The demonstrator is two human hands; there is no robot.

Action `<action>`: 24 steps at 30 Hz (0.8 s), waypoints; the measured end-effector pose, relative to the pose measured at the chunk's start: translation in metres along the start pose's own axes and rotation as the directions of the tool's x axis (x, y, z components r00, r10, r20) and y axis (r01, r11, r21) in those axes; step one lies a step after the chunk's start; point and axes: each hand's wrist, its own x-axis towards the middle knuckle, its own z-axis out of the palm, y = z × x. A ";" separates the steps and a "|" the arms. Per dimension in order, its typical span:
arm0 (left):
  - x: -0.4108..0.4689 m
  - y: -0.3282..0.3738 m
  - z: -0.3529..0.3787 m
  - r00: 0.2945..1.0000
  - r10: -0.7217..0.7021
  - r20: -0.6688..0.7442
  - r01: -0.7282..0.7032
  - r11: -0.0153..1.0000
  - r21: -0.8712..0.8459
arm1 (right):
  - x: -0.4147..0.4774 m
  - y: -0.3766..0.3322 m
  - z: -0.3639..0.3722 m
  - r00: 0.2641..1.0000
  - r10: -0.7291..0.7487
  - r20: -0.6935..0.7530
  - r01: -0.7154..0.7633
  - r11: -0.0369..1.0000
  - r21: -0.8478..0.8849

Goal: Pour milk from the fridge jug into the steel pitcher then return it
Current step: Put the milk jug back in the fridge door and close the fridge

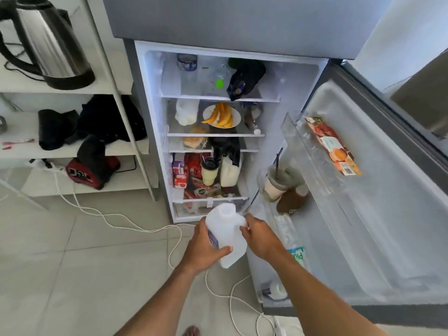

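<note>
While left hand (205, 248) holds jug (227, 232), fridge (230, 18) open

Translucent white plastic milk jug (225, 235): held before open grey fridge (230, 18); left hand (206, 248) grips body, right hand (260, 238) holds handle. White plate of orange fruit slices (221, 116): middle fridge shelf. Steel electric kettle (48, 42): white shelf (21, 84), left. White cable (135, 227): tiled floor.

**Where stuff is**

The jug (225, 236) is in front of the open fridge (291, 117), low down, w/ the left hand (203, 246) on its left side & the right hand (260, 238) on its right. The door (388, 214) hangs open to the right, w/ cups (276, 183) in its rack. A shelf unit (106, 57) stands left of the fridge, kettle (51, 42) on top. A cord (121, 217) lies on the floor (60, 275).
</note>
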 end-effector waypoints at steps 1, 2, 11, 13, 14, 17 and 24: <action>0.011 -0.009 0.004 1.000 -0.005 0.022 0.005 1.000 0.008 | 0.006 0.005 0.006 1.000 0.018 0.011 -0.018 1.000 -0.001; 0.023 -0.018 0.008 0.999 -0.006 0.046 0.006 1.000 0.009 | 0.014 0.014 0.016 0.999 0.035 0.022 -0.035 0.999 0.002; 0.103 -0.066 0.045 0.976 0.001 0.219 0.016 0.997 -0.075 | 0.056 0.063 0.064 0.969 0.246 0.020 -0.246 0.959 0.142; 0.112 -0.068 0.051 0.966 -0.003 0.259 0.019 0.998 -0.061 | 0.057 0.068 0.065 0.952 0.303 0.042 -0.306 0.933 0.188; 0.118 -0.070 0.054 0.961 0.001 0.275 0.017 0.998 -0.061 | 0.058 0.073 0.068 0.944 0.325 0.053 -0.329 0.924 0.195; 0.136 -0.082 0.067 0.950 0.001 0.313 0.016 0.999 -0.052 | 0.060 0.088 0.080 0.923 0.384 0.029 -0.383 0.908 0.173; 0.163 -0.107 0.090 0.902 -0.010 0.432 0.004 1.000 0.014 | 0.061 0.109 0.124 0.843 0.512 -0.162 -0.476 0.853 0.216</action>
